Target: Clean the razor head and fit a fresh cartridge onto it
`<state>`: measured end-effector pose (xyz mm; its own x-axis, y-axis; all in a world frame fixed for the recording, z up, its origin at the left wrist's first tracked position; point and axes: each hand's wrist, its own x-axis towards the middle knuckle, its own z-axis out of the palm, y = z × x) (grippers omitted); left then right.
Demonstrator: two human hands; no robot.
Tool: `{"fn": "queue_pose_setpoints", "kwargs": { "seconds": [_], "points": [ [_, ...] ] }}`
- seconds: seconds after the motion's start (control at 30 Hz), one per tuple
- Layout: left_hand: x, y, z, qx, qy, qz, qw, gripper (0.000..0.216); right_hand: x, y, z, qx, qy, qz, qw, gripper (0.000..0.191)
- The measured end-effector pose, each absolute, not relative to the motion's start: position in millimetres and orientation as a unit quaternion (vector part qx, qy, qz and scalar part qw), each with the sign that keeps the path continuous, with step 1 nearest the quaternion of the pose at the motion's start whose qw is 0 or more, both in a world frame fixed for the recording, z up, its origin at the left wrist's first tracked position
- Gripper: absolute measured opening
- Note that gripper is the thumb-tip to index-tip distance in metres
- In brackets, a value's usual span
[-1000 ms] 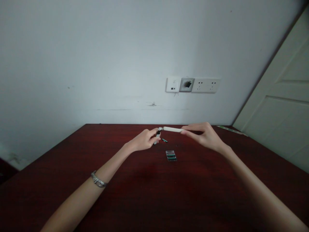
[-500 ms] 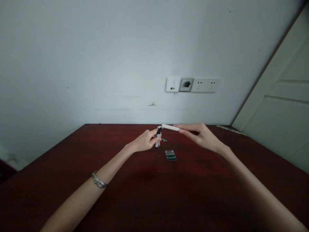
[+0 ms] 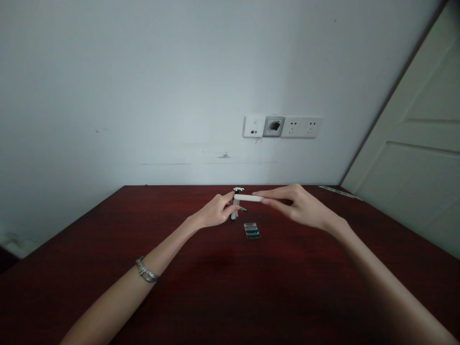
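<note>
My left hand (image 3: 217,211) is closed around what looks like a safety razor (image 3: 234,210): a grey handle with a black neck and a shiny head, held upright. My right hand (image 3: 300,206) pinches the near end of a slim white bar with rounded ends (image 3: 247,197), its kind unclear. The white bar lies level and crosses in front of the razor's upper handle, just below the head; whether they touch I cannot tell. Beside my left fingers is a small dark-green strip (image 3: 244,209). Closer to me, a clear case with green-striped pieces (image 3: 252,231) rests on the table.
The dark red wooden table (image 3: 215,287) meets a white wall (image 3: 179,96) at the back. Sockets and a dark plug (image 3: 276,125) are on that wall. A pale door (image 3: 424,167) stands at the right. Near it, a thin printed strip (image 3: 339,192) lies on the table's back-right edge.
My right hand has brought the white bar left and lower, from beside the razor's head to across its upper handle. My left hand stays nearly still. The whole view has shifted slightly.
</note>
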<state>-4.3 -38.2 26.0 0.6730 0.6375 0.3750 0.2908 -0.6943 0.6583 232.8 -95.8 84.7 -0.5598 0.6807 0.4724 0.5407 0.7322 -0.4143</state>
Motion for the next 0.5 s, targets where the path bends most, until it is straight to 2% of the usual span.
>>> {"fn": "queue_pose_setpoints", "kwargs": {
  "seconds": [0.13, 0.33, 0.5],
  "points": [
    [-4.9, -33.9, 20.9, 0.858, 0.275, 0.317, 0.297, 0.014, 227.2, -100.9, 86.5, -0.395, -0.824, 0.181, 0.364, 0.027],
    [-4.7, -28.8, 15.8, 0.849, 0.284, 0.322, 0.307, 0.015, 208.6, -106.6, 62.6, -0.401, -0.676, 0.46, 0.412, 0.026],
    [-3.8, -30.6, 16.8, 0.851, 0.269, 0.326, 0.313, 0.016, 182.4, -116.4, 32.4, -0.369, -0.601, 0.537, 0.463, 0.027]
  ]
}}
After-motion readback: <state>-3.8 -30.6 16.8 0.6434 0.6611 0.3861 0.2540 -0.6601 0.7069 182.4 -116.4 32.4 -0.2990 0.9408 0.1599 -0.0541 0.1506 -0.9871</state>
